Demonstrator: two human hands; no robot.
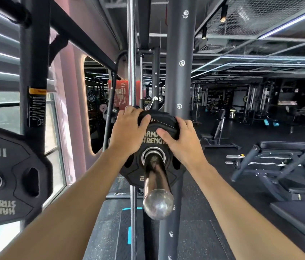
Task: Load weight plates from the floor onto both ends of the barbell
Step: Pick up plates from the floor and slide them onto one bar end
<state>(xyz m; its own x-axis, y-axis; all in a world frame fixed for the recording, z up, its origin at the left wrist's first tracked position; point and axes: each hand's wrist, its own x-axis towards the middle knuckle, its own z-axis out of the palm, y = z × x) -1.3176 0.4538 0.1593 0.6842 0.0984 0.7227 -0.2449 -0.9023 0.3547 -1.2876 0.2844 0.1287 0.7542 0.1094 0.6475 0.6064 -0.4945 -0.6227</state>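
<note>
Both hands, left hand (129,132) and right hand (180,140), fingers clamped on a Hammer Strength plate (152,147), seat it on the barbell sleeve (157,184); the far end is hidden

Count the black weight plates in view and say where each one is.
2. One weight plate sits on the barbell sleeve, gripped by the left hand and right hand. A 10K plate hangs at far left. Others may be hidden.

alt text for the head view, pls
Both hands, left hand and right hand, grip the top of a black weight plate threaded on the barbell sleeve. Another 10K plate hangs at left.
</note>
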